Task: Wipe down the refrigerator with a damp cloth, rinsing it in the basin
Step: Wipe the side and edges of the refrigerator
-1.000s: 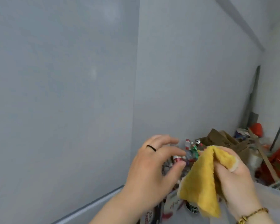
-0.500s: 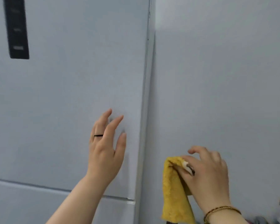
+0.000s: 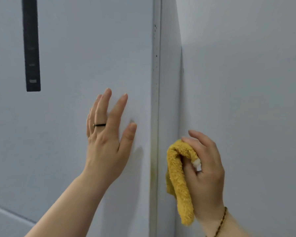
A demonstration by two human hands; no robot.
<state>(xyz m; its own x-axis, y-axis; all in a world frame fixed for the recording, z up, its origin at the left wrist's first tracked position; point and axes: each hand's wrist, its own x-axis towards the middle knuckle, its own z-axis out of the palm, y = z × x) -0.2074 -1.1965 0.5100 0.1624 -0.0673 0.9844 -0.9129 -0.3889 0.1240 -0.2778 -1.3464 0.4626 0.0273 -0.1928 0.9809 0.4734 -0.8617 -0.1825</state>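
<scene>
Yellow cloth (image 3: 179, 177) hangs folded, long way up-down, held in the R hand (image 3: 206, 175) w/ fingers curled round it. It sits just R of the fridge door edge (image 3: 155, 100), by the fridge side (image 3: 170, 82). L hand (image 3: 108, 139) lies flat, fingers spread, on the door front (image 3: 75, 65). R hand is nearer, so prob wipe up-down there.

Left hand (image 3: 106, 139) now flat against refrigerator (image 3: 75, 48).

The left hand (image 3: 108, 142) lies flat on the pale grey refrigerator door (image 3: 75, 48), between the dark vertical control strip (image 3: 32, 43) and the door's edge (image 3: 155, 100). Right of that edge, the right hand (image 3: 205, 173) holds the yellow terry cloth (image 3: 178, 177) against what seems the side panel (image 3: 246, 82).
</scene>
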